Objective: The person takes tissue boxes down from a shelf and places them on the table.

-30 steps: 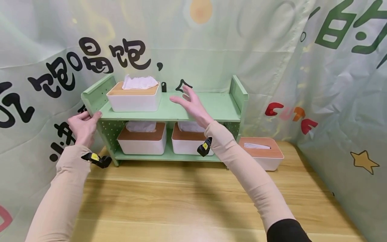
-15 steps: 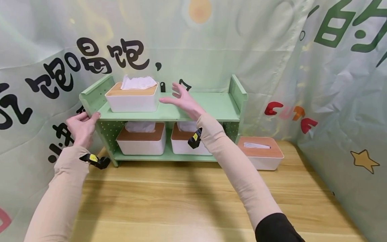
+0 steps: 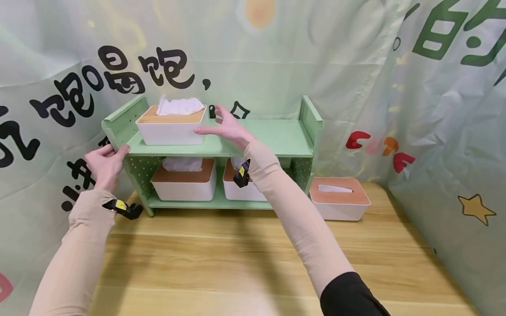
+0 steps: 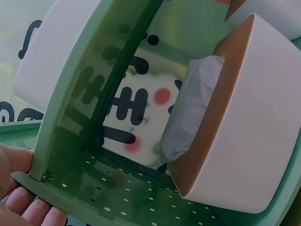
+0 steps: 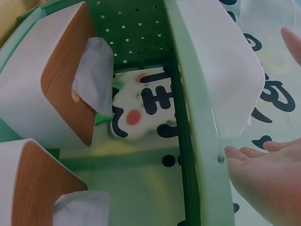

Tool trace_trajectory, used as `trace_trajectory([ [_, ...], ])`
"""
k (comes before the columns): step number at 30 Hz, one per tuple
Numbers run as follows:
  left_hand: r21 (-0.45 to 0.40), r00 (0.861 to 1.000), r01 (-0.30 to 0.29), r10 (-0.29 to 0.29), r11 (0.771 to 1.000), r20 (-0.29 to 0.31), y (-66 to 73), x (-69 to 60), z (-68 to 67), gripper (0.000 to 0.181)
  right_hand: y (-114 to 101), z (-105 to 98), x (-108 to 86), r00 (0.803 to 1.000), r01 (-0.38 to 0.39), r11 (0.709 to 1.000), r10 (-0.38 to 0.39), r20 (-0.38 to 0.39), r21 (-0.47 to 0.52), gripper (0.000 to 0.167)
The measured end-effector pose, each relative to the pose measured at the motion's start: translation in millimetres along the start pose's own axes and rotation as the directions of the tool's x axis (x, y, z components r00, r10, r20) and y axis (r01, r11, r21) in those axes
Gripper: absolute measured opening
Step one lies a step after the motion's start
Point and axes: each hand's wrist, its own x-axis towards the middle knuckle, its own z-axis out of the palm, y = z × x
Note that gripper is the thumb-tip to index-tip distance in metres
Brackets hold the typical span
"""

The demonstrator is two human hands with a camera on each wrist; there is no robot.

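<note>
A green two-tier shelf (image 3: 272,138) stands on the wooden table. My left hand (image 3: 106,166) grips its left side near the upper board; in the left wrist view the thumb and curled fingers (image 4: 35,212) lie around the panel's edge. On the upper board, at the left, sits a white tissue box (image 3: 171,134) with a wood-look lid and a tissue sticking out. My right hand (image 3: 229,129) is held with fingers spread at this box's right end. The thumb appears close to the box's corner; whether it touches cannot be told. Nothing is in this hand.
Two similar boxes stand on the lower board, a left one (image 3: 183,191) and a right one (image 3: 242,191) partly hidden by my right wrist. Another tissue box (image 3: 341,210) stands on the table (image 3: 197,263) right of the shelf. A printed cloth (image 3: 356,87) hangs behind and at the sides.
My right hand has moved left along the upper board, up to the right end of the tissue box. My left hand keeps its hold on the shelf's side.
</note>
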Motion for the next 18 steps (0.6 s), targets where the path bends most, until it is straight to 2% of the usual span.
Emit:
trace_trajectory([
  [18, -0.003, 1.0, -0.008, 0.007, 1.0, -0.005, -1.6, -1.2, 0.2, 0.054, -2.6, 14.7, 23.2, 1.0, -0.017, 0.999, 0.017, -0.012, 0.039, 0.111],
])
